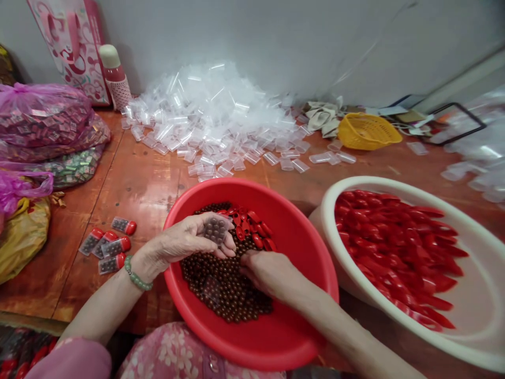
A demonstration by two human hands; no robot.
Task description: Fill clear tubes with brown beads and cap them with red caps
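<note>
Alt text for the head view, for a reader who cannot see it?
The left hand holds a clear plastic packet of beads over a round red plastic basin of small brown beads and glossy red pieces, where the right hand rests. A wide white basin of red pieces stands right, a heap of clear packets behind.

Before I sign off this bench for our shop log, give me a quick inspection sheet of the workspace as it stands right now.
Surface: orange-brown wooden tabletop, scuffed.
Job's things: red plastic basin holding brown beads and red caps; white basin of more red caps; filled, capped tubes on the tabletop.
Clutter: heap of empty clear tubes; pink bags of packets; yellow basket.
Grippers: left hand holds a bead-filled clear tube; right hand is down among the beads.
Cables: nothing seen.
Surroundings: grey wall; pink gift bag; flask.
</note>
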